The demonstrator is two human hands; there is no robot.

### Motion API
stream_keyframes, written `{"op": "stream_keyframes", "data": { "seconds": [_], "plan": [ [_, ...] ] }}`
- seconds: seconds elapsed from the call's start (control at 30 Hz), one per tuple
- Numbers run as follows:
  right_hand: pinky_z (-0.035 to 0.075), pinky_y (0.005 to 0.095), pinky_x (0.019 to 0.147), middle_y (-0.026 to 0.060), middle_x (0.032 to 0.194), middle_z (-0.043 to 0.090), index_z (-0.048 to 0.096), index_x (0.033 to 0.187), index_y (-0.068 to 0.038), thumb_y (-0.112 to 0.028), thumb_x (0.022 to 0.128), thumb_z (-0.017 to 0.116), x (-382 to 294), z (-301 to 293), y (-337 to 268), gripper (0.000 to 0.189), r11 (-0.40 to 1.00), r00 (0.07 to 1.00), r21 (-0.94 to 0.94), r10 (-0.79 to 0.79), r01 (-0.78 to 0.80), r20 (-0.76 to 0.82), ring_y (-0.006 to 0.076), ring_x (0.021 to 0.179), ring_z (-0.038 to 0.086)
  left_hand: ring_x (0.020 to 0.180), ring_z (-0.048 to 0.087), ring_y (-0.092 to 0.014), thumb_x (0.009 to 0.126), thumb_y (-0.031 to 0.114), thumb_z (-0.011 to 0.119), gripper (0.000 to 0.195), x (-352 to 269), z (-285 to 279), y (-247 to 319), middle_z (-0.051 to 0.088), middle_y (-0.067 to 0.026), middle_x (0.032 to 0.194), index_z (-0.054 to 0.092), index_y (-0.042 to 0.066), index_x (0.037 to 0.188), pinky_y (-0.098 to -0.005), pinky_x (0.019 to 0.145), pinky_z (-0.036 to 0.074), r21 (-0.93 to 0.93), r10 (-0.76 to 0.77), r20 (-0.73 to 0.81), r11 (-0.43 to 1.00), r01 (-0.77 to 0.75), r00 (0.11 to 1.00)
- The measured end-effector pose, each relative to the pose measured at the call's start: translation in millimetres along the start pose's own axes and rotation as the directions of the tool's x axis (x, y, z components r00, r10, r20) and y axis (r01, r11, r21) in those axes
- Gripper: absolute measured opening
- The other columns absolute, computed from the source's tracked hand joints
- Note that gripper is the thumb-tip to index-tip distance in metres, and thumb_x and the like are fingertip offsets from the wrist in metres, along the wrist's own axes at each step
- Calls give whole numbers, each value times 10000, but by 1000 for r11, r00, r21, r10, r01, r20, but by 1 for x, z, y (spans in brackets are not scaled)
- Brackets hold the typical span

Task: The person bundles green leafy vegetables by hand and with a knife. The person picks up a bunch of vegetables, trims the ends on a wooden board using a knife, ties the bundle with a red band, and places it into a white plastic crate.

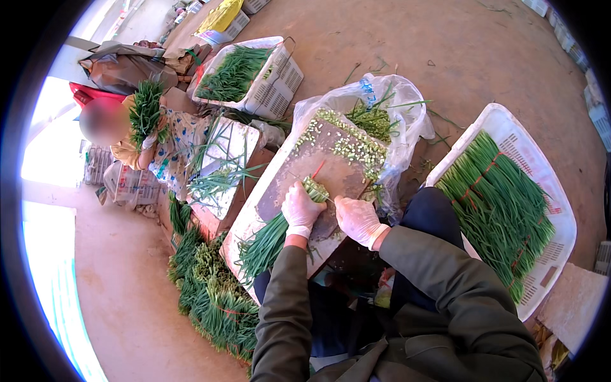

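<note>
My left hand [301, 207], in a thin whitish glove, grips a bundle of green stalks [267, 243], likely garlic chives, near its cut end. The bundle lies across a worn board [272, 200] before me. Gloved as well, my right hand [358, 217] is closed just right of the bundle's end; a thin line, a blade edge or a wire, runs from it across the stalks. What exactly it holds is unclear. A red tie [318, 168] sticks up by the stalk ends. Short cut stalk pieces [355, 148] are scattered on the board's far part.
A clear plastic bag [410, 102] with trimmings adjoins the board's far edge. At right stands a white crate [563, 229] of tied bundles. More bundles [224, 305] lie on the floor at left. Beyond them a person [174, 138] holds greens beside another board [238, 143] and a filled crate [286, 81].
</note>
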State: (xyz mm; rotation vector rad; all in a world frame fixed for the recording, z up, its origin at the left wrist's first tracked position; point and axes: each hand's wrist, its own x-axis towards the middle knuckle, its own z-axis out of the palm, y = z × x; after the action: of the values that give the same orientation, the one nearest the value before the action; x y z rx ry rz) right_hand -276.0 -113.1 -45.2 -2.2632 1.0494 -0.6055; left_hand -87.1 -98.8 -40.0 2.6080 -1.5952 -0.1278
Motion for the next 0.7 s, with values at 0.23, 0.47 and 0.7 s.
{"op": "stream_keyframes", "data": {
  "seconds": [0.23,0.47,0.7],
  "plan": [
    [607,496,702,233,797,741,651,951,-10,-116,955,558,7,-1,-3,141,993,980,14,111,-114,164,400,781,763,995,717,-393,569,374,935,781,2,0,-2,726,-171,1025,610,55,1203,-515,858,581,37,31,27,999,-32,999],
    [613,505,769,254,831,745,675,939,17,-106,942,556,24,15,-2,171,985,970,44,154,-165,188,433,834,759,966,726,-390,580,387,933,747,7,0,3,729,-171,1015,641,53,1181,-513,843,583,32,22,33,999,-23,999],
    [583,541,841,288,901,737,685,931,-1,-121,939,536,50,15,-3,192,978,955,71,176,-198,238,460,921,738,974,731,-387,594,400,941,683,13,-2,-1,733,-166,1009,679,77,1136,-506,851,586,13,20,67,1000,-21,998]
  ]
}}
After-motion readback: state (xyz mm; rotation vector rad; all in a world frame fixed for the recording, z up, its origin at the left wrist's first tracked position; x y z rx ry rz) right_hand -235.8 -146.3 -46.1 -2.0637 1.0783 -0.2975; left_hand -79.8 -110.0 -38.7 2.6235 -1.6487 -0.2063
